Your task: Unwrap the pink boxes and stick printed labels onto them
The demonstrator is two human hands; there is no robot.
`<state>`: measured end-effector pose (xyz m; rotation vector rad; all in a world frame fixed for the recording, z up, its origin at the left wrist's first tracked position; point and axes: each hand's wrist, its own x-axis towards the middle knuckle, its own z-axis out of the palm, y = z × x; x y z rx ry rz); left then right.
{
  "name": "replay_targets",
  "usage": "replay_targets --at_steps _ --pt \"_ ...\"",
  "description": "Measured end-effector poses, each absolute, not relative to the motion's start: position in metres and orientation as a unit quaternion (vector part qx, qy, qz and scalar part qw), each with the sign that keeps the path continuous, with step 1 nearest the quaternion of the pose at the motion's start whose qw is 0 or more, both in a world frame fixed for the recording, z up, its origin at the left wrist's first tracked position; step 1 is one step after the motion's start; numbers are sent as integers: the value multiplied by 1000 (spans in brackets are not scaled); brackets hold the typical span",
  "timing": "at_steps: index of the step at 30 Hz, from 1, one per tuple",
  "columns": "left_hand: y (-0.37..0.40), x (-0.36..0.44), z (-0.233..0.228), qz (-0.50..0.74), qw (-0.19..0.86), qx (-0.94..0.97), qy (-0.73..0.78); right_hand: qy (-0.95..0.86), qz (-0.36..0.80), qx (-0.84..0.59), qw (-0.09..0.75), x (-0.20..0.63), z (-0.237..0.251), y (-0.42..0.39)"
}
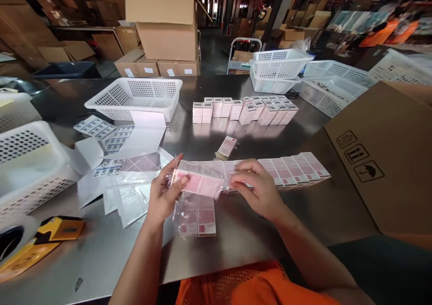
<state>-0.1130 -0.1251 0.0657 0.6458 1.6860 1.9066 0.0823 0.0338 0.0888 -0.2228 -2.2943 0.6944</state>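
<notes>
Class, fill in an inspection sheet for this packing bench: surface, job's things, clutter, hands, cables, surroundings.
Surface: steel table, shiny.
Job's things: pink box in clear bag, held in both hands; row of flat pink boxes; bagged boxes below.
Clutter: label sheets, white baskets, upright boxes, tape dispenser.
Hands: left hand and right hand grip the bag.
Cables: nothing seen.
Surroundings: cartons, warehouse shelving.

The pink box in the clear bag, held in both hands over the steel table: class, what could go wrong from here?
1. The pink box, gripped by the left hand and right hand, might slip from the thin clear bag.
2. A forearm could sweep the bagged boxes lying below off the table edge.
</notes>
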Motion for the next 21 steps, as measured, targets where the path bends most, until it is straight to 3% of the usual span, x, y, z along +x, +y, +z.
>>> replay_targets --at_steps 5,8,11,13,15,18,21 --pt "-119 -111 73 736 402 141 526 -845 439 153 263 85 100 46" --pt "-113 -112 72 729 404 113 541 -902 350 85 237 87 96 51" --pt "-109 -117 65 756 310 87 570 -949 201 -29 242 84 88 44" --pt "-109 -117 59 771 242 65 586 -953 184 -91 220 77 80 34" --pt "-109 -114 54 777 169 48 604 -935 240 -148 217 69 71 22" --pt "-108 -102 53 784 49 55 617 -848 386 -233 279 59 58 9" --pt "-107 -92 58 794 -4 63 605 -722 540 -279 331 53 51 11"
